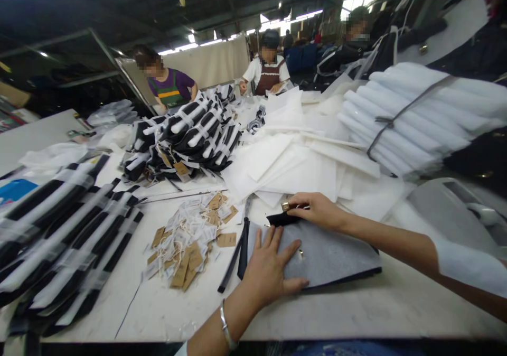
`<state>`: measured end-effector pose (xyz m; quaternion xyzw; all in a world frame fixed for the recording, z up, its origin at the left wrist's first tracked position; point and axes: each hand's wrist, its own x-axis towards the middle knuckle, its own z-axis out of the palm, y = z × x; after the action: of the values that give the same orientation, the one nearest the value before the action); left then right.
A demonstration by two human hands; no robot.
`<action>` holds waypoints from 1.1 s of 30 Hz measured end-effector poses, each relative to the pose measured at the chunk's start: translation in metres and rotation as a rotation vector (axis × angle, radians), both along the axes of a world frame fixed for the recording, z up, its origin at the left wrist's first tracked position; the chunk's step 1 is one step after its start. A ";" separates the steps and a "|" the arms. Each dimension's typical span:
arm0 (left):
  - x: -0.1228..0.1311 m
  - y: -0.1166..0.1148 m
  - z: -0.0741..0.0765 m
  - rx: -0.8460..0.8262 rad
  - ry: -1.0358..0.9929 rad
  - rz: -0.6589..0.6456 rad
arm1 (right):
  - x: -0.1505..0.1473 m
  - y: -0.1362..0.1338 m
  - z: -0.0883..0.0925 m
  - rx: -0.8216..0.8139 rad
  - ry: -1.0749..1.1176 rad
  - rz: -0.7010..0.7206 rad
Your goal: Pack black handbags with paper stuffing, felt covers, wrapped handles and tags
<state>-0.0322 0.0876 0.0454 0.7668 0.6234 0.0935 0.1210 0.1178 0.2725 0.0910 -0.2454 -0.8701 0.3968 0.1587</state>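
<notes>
A flat dark bag (336,255) covered by a thin grey-white sheet lies on the white table before me. My left hand (269,269) rests flat on its left part with fingers spread, a bangle on the wrist. At the bag's top edge, my right hand (312,211) pinches a black flap (282,218) with a gold-coloured metal piece by the fingertips. A small metal fitting (301,253) shows on the sheet, right of my left hand. Along the bag's left side runs a black strap (233,261).
Brown and white tags (190,245) lie in a heap left of the bag. Wrapped black bundles (59,229) fill the far left, more (190,134) behind. White sheets (293,160) and a tied white stack (420,113) lie beyond my right hand. Two people stand across the table, another at back right.
</notes>
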 end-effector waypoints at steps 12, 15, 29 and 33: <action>0.006 -0.006 0.001 0.060 0.026 0.005 | 0.062 -0.052 -0.044 0.213 0.067 0.208; 0.006 -0.006 0.001 0.054 0.046 0.002 | 0.062 -0.053 -0.045 0.249 0.072 0.183; 0.006 -0.003 0.000 0.075 0.053 -0.011 | 0.058 -0.066 -0.042 0.311 0.037 0.159; 0.007 -0.006 0.001 0.112 0.029 -0.015 | 0.064 -0.068 -0.063 0.326 0.174 0.097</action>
<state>-0.0256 0.0817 0.0459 0.7782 0.6132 0.1162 0.0695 0.1820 0.2046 0.0278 -0.1390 -0.9167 0.2775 0.2516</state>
